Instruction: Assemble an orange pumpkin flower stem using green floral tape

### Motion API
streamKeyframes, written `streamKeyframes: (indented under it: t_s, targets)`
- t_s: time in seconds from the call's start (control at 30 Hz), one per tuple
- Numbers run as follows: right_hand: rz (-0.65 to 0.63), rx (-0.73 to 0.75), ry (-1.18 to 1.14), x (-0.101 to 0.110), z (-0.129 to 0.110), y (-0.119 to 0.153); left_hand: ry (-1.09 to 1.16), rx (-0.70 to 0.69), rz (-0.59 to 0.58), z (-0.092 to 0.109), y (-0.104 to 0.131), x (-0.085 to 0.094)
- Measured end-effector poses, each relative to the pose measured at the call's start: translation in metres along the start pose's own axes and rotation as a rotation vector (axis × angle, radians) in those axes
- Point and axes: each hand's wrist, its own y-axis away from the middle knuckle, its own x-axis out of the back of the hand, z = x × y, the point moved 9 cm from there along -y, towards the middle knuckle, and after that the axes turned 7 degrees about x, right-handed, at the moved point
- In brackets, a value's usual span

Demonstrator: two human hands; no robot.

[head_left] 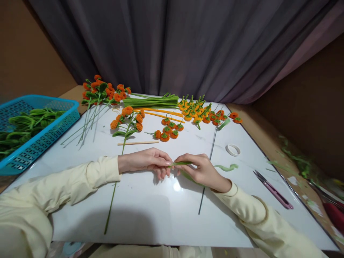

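My left hand (146, 161) is closed, its thumb and fingertips pinching the tip of a narrow green strip. Close beside it, my right hand (202, 170) pinches the same green strip (184, 163), which looks like floral tape, and a length of it hangs under the palm. Whether anything else sits between the left fingertips is too small to tell. Under my left wrist lies a long green stem (111, 208) bearing orange pompom-like flowers (127, 111) and green leaves. Beyond my hands are several loose orange flower heads (166, 129) with green tops.
A blue basket (45, 143) of green leaves stands left. Green stems (152, 102), orange flower sprays (107, 89) and yellow flower heads (195, 107) line the back. Right are a white tape ring (233, 150), pink-handled snips (274, 190), a dark wire (201, 201) and a curled green strip (226, 167).
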Motion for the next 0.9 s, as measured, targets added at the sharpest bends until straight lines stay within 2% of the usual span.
streamKeyframes:
  t_s: [0.17, 0.27, 0.33, 0.57, 0.73, 0.8, 0.9]
  targets:
    - [0.046, -0.336, -0.406, -0.008, 0.03, 0.003, -0.071, -0.157, 0.186, 0.011, 0.002, 0.011]
    - [0.02, -0.421, -0.582, -0.016, 0.033, 0.005, -0.16, -0.237, 0.325, 0.017, 0.007, 0.017]
    - [0.006, -0.442, -0.611, -0.019, 0.034, 0.005, -0.211, -0.273, 0.403, 0.02, 0.01, 0.019]
    - [0.063, -0.417, -0.471, -0.01, 0.04, 0.005, -0.3, -0.354, 0.543, 0.025, 0.017, 0.024]
    - [0.161, -0.23, -0.239, 0.005, 0.027, 0.005, -0.392, -0.399, 0.639, 0.027, 0.02, 0.031]
    - [0.164, -0.175, -0.161, 0.007, 0.02, 0.004, -0.451, -0.418, 0.656, 0.028, 0.022, 0.029]
    - [0.162, -0.179, -0.145, 0.005, 0.02, 0.002, -0.578, -0.458, 0.663, 0.031, 0.025, 0.021]
